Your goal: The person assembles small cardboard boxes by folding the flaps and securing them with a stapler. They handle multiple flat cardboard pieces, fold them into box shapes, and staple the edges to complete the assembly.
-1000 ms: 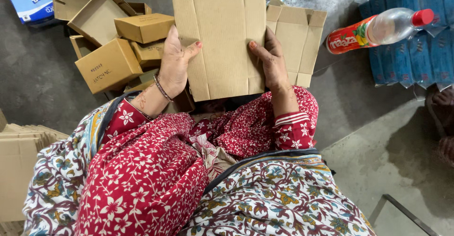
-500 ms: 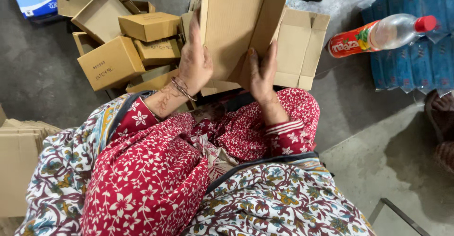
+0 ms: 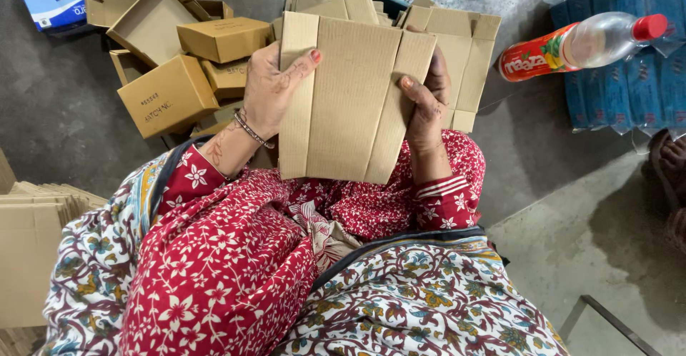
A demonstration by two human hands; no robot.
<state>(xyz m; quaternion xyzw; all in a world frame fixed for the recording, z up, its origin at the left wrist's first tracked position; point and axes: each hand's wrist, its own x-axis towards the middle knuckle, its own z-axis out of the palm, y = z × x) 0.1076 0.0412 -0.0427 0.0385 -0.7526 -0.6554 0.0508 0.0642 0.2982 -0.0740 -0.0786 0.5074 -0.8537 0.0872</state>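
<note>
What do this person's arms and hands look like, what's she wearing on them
Both arms wear red sleeves printed with small white flowers; the right cuff ends in white stripes. The left wrist carries a thin beaded bracelet, with faint patterned markings above it on the forearm. The left hand has red-painted nails; the right hand is bare of jewellery.

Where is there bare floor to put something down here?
Bare grey floor lies left of the folded boxes, and more below the bottle. It is crowded ahead, where both hands, left hand and right hand, hold a cardboard sheet.
</note>
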